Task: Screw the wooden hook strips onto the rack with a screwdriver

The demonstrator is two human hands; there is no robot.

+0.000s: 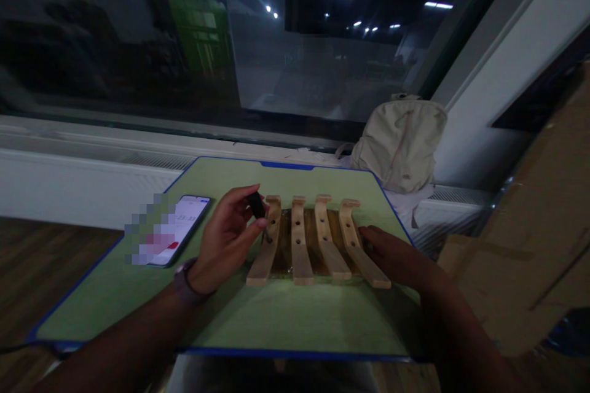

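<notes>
— If checking the left hand (225,239), what state?
— Closed in a pinch on a small black object (256,204), held between thumb and fingertips; just beside the leftmost of four curved wooden hooks (270,239).
— Right hand (396,258)?
— Open and relaxed; fingers (372,234) laid against the rightmost hook (356,239), no grip visible.
— Location of the hooks?
— Between both hands, side by side across a dark wooden plank (311,239); all on a green board (276,313) with blue edging.
— Surroundings?
— Left of the left hand, a smartphone (191,227) with lit screen, partly pixelated; on the left wrist, a dark wristband (185,282); beyond the right hand, a beige backpack (399,144); right of the right hand, a cardboard box (520,239).
</notes>
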